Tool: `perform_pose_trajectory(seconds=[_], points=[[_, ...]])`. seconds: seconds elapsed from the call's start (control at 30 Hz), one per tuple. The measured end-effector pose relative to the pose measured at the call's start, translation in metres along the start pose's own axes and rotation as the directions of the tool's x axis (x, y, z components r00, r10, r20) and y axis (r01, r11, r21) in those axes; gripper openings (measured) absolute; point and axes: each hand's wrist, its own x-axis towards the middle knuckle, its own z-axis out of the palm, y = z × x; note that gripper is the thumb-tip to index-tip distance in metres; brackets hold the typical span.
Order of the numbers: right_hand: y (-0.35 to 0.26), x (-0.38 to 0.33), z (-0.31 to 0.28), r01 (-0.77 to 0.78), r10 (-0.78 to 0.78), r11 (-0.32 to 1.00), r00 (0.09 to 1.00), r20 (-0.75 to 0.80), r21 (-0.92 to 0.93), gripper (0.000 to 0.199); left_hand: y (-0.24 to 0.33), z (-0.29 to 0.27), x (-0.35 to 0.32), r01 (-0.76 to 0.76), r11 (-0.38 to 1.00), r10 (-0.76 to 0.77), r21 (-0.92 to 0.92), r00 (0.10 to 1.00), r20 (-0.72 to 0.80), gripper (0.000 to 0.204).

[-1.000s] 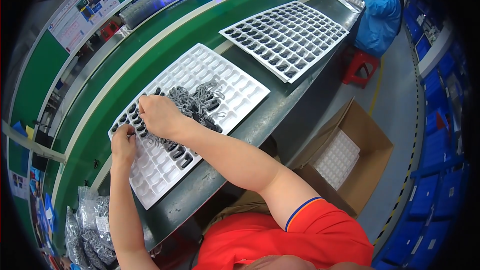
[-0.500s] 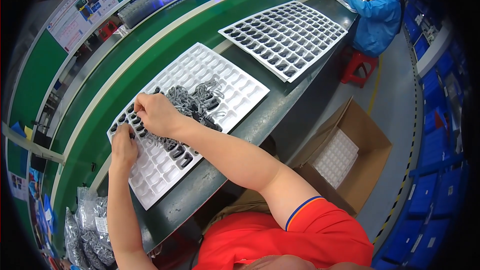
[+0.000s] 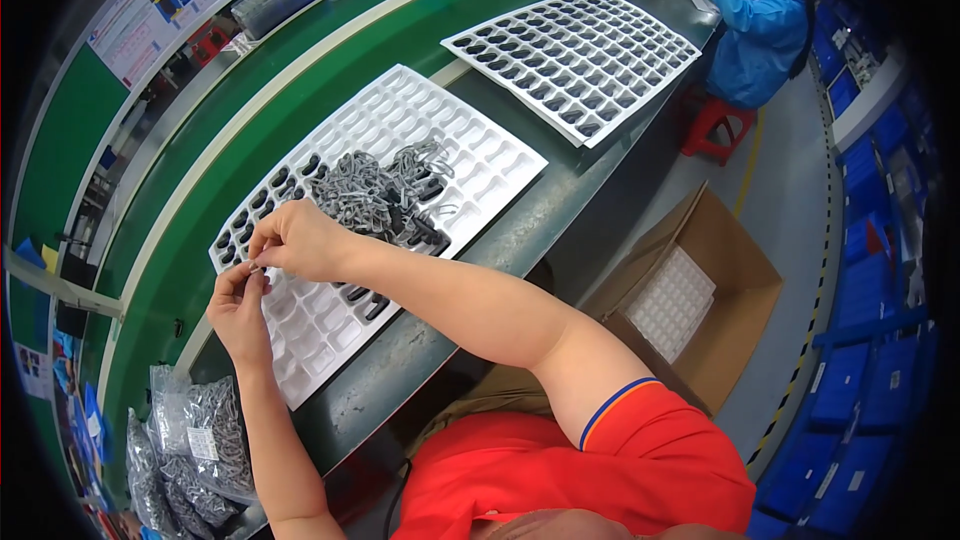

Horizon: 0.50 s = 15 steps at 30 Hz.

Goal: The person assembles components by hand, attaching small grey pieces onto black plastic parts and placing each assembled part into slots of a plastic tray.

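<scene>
A white moulded tray (image 3: 500, 158) with rows of hollows lies at an angle on the bench. Small black parts (image 3: 283, 176) sit in hollows along its far left side. A tangled heap of grey cord loops (image 3: 365, 190), with black pieces among them, covers the tray's middle. Over the left end of the tray, my left hand (image 3: 240, 318) and my right hand (image 3: 308, 242) meet, thumbs and fingers pinched together at the tips. Whatever small thing lies between the fingertips is too hidden to name. Part of the tray lies hidden under my right forearm.
Beyond stands a second white tray (image 3: 590, 50) filled with black parts. Clear bags of grey cords (image 3: 215, 430) lie at lower left. An open cardboard box (image 3: 735, 330) with white trays sits on the floor at right. A person in blue (image 3: 765, 45) works at the far end.
My hands have come together at the fingertips; my left hand has shifted slightly left and down, and my right hand down. The person in blue has raised an arm. The view has shifted slightly.
</scene>
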Motion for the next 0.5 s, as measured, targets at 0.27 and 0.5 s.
perform_pose_trajectory(seconds=[0.27, 0.5], points=[[0.008, -0.004, 0.012, 0.024, -0.025, 0.990, 1.000, -0.005, -0.135, 0.011, 0.001, 0.008, -0.016, 0.154, 0.971, -0.152, -0.181, 0.988, 0.021, 0.018], [0.014, -0.003, 0.013, 0.077, -0.085, 0.976, 0.996, -0.033, -0.204, 0.010, 0.005, 0.005, -0.014, 0.138, 0.952, -0.131, -0.273, 0.990, 0.045, 0.026]])
